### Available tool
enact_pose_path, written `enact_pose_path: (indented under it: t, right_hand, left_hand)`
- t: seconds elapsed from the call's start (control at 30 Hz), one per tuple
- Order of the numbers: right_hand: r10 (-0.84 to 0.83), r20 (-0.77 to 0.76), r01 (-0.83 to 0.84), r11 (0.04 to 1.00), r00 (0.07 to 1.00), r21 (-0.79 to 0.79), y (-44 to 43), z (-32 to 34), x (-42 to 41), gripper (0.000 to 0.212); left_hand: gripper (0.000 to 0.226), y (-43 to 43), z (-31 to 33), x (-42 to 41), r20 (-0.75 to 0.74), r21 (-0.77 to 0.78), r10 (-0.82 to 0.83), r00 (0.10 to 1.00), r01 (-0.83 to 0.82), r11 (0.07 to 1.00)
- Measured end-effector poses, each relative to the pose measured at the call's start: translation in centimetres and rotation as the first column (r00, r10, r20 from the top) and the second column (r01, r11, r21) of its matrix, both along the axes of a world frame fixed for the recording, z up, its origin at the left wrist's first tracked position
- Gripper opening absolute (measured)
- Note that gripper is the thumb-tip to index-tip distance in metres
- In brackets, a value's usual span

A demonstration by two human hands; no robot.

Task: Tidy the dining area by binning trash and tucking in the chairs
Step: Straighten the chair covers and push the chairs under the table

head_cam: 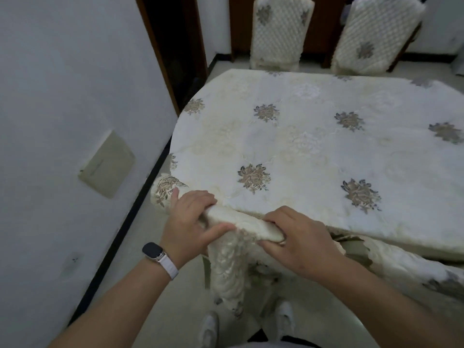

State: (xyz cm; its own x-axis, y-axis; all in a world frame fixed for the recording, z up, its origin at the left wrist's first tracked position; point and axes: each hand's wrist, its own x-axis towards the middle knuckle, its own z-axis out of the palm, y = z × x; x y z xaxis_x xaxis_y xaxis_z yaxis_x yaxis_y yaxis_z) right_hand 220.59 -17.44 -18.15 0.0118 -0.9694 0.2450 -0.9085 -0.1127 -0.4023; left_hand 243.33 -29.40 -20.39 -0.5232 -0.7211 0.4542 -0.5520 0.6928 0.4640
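A chair with a cream quilted cover stands against the near edge of the dining table, which wears a cream cloth with grey-brown flower patterns. My left hand grips the left end of the chair's top rail, thumb in front and fingers over the top. My right hand grips the rail's right end the same way. The chair's back touches the table edge and its seat is hidden under the table. No trash shows on the tabletop.
Two more covered chairs stand at the table's far side, one upright and one tilted. A white wall with a dark skirting runs close on the left. Another covered chair sits at the right. My shoes are on pale floor.
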Motion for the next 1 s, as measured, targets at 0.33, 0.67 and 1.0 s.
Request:
enact_pose_path:
  t: [0.33, 0.67, 1.0]
  right_hand:
    - [-0.240, -0.121, 0.235, 0.971, 0.963, -0.050, 1.7, -0.7, 6.5, 0.048]
    - [-0.341, -0.074, 0.337, 0.940, 0.937, -0.063, 2.8, -1.5, 8.0, 0.052]
    - [-0.333, -0.006, 0.332, 0.941, 0.943, -0.066, 3.6, -2.6, 6.4, 0.039]
  left_hand:
    - [0.067, -6.9, -1.0, 5.3, 0.080, -0.001, -0.456, 0.886, 0.457, 0.889]
    - [0.048, -7.1, -2.0, 7.1, 0.111, -0.014, -0.484, 0.868, 0.488, 0.873]
    - [0.057, -7.1, -1.7, 6.1, 0.012, -0.019, -0.438, 0.899, 0.438, 0.899]
